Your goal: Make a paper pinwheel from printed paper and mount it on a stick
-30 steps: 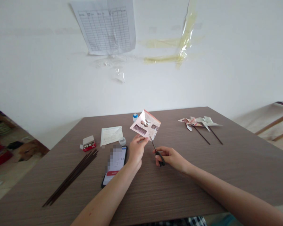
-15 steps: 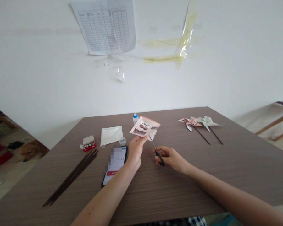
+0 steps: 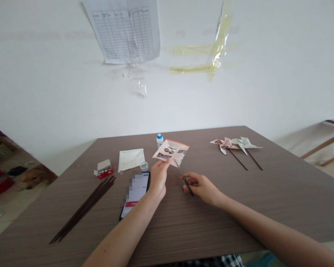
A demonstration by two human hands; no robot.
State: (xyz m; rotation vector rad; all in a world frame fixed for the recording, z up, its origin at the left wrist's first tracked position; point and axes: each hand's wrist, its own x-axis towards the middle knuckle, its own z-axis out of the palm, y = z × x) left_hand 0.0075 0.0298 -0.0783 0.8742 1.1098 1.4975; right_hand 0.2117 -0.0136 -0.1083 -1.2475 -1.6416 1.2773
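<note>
My left hand (image 3: 160,174) pinches the near edge of a square piece of printed paper (image 3: 172,150), pinkish with brown pictures, held above the table. In my right hand (image 3: 200,186) is a pair of scissors (image 3: 187,181) with dark handles. Their blades reach up to the paper's near corner, just right of my left thumb. Beyond the paper stands a small white bottle with a blue cap (image 3: 159,140). A phone (image 3: 135,194) with a lit screen lies beside my left forearm, which covers part of it.
Two paper pinwheels (image 3: 225,144) on dark sticks lie at the back right. To the left are a bundle of dark sticks (image 3: 85,207), a small red-and-white box (image 3: 104,170), a sheet of paper (image 3: 130,159) and a small clear cup (image 3: 144,166). A dog (image 3: 35,178) lies on the floor.
The paper has tipped slightly flatter and lower. The scissors' handles have drawn together in my right hand; both hands stay nearly in place.
</note>
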